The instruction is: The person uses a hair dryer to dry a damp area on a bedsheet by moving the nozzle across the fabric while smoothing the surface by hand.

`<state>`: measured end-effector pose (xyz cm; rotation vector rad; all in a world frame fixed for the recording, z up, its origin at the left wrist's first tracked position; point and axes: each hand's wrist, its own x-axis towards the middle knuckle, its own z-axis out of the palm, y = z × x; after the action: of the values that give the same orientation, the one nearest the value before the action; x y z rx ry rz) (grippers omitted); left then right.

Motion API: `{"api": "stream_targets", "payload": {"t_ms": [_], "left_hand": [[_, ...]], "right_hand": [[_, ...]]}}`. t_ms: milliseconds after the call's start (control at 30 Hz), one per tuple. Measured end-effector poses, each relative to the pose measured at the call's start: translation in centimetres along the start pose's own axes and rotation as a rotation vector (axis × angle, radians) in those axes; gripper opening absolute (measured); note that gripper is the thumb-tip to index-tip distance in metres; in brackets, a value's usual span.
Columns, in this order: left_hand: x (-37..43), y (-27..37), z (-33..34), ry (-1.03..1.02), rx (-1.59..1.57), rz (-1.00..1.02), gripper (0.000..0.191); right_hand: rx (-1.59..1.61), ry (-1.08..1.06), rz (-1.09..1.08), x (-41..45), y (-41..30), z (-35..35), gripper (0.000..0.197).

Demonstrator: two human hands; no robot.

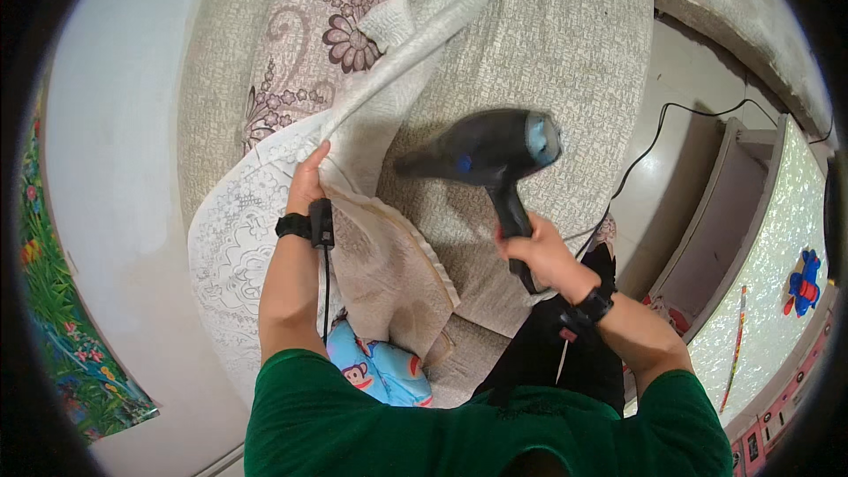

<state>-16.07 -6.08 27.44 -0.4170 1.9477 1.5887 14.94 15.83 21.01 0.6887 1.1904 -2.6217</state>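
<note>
My right hand grips the handle of a black hair dryer. Its narrow nozzle points left, towards a pale textured cloth cover, and its light-blue rear end faces right. The dryer is slightly blurred. With my left hand I hold up the edge of the cloth, thumb on top; the other fingers are hidden behind it. A white lace-patterned part of the covering spreads left of my left arm, and a beige underside hangs below the hand.
A beige fabric sofa lies before me, with a flower-patterned cushion and a blue cartoon-print cushion. The dryer's black cord runs over the floor at right. A glossy-topped table carries a blue toy and a thin stick.
</note>
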Motion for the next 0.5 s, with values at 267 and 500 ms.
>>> {"api": "stream_targets", "payload": {"t_ms": [267, 500], "left_hand": [[-0.6, 4.9, -3.9, 0.123, -0.073, 0.221, 0.032], [-1.8, 5.8, -3.4, 0.335, 0.095, 0.350, 0.031]], "right_hand": [[0.029, 0.160, -0.176, 2.3, -2.9, -1.7, 0.016], [-0.086, -0.093, -0.090, -1.0, -2.0, 1.4, 0.018]]}}
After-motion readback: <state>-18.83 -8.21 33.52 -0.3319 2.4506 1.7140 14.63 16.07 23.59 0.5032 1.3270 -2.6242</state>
